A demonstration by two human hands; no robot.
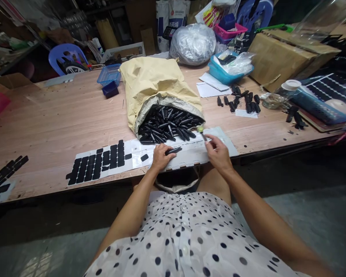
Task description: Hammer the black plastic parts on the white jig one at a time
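One part (176, 150), black and slender, at the pale board (190, 158), near the front edge of the surface (75, 119); contact with the board not certain from this angle. Foremost risk, as judged: rolling or skidding, owing to a rounded form and a hold at one end only, with a drop over the edge toward the open bag (174, 189) below. Second: a knock to the left grip (160, 157) from an off-line stroke of the tool (201, 130).

Left grip: thumb and fingers pinching the part's left end, right end free. Right grip (219, 153): curled round the tool's handle, yellowish head blurred and apart from the part; kind of tool not readable.

Just beyond: heap (168, 123) at the mouth of the sack (158, 73), liable to spill onto the board if jostled.
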